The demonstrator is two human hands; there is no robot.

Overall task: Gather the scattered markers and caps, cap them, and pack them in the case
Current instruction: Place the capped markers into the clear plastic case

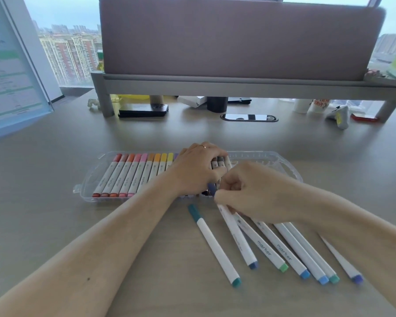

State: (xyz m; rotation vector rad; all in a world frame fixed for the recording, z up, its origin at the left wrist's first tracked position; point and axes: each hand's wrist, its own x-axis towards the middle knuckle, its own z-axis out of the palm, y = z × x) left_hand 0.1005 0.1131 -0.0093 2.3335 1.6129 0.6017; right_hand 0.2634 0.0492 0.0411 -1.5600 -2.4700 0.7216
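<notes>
A clear plastic case (272, 160) lies across the desk, its left half filled with a row of capped markers (128, 175) in reds, oranges, pinks and yellows. My left hand (197, 170) lies over the middle of the case, fingers curled on the markers there. My right hand (245, 191) pinches the top of a dark blue marker (237, 239) at the case's front edge. Several white capped markers lie fanned on the desk in front, among them a teal marker (215, 245), a green-ended marker (264, 248) and light blue ones (300, 250). My right forearm hides the upper ends of some.
A grey monitor stand (238, 84) with a mauve panel spans the back. Under it sit a black phone (143, 109), a dark cup (217, 104) and a cable grommet (249, 117). Cups and small items stand at the right rear (319, 106). A document holder (12, 72) leans at left.
</notes>
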